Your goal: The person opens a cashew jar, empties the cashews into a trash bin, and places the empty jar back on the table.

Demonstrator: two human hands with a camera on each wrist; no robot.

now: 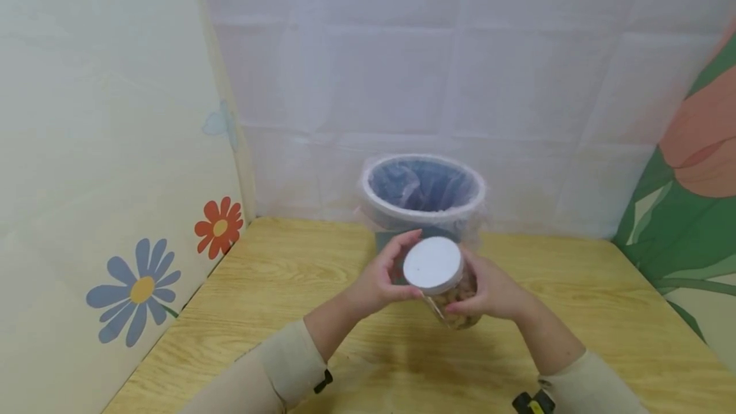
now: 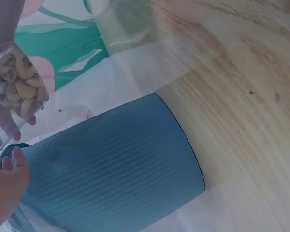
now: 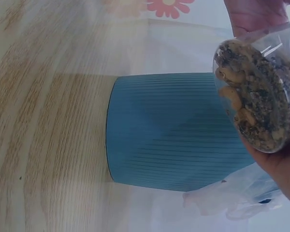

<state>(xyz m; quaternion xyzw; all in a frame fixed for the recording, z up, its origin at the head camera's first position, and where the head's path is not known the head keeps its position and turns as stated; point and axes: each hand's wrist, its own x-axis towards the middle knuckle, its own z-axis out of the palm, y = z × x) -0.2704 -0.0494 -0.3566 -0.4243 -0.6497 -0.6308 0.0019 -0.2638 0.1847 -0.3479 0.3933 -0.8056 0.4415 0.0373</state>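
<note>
A clear jar [image 1: 464, 312] with a white round lid [image 1: 432, 264] is held tilted above the table, its lid facing up toward the head camera. My right hand [image 1: 499, 287] grips the jar's body. At the left, my left hand [image 1: 374, 283] curls around the lid's side, with the thumb at its near edge. Cashew nuts [image 2: 23, 84] show through the jar wall in the left wrist view. Dark crumbs [image 3: 258, 92] and nuts lie against the jar's bottom in the right wrist view. The left fingertips are partly hidden behind the lid.
Just beyond the hands stands a blue ribbed bin [image 3: 174, 130] with a white rim [image 1: 425, 214] and a clear plastic liner [image 1: 397, 184]. It is on a wood-grain table [image 1: 299, 273]. A pale cloth wall [image 1: 356, 82] rises behind, with flower-printed panels on both sides.
</note>
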